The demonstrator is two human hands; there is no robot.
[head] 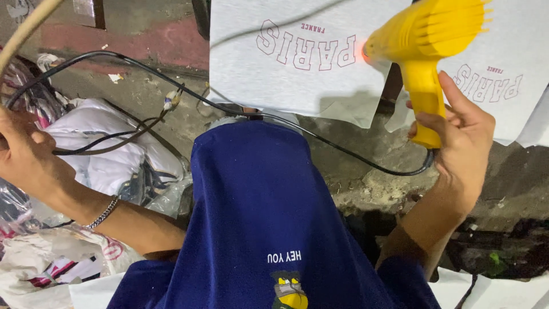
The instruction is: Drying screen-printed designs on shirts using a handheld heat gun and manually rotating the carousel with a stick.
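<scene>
A grey printed sheet (297,57) lies across the top of the view, with a second one (503,80) to its right, both above the person's blue shirt (257,217). The right hand (457,140) is closed around the grip of a yellow heat gun (426,46), whose glowing nozzle points at the right end of the red outline lettering on the first sheet. The left hand (23,154), at the left edge with a bracelet (103,213) at the wrist, grips the black cord (274,117) that runs across the shirt to the gun's base; plastic bags (108,149) lie below.
</scene>
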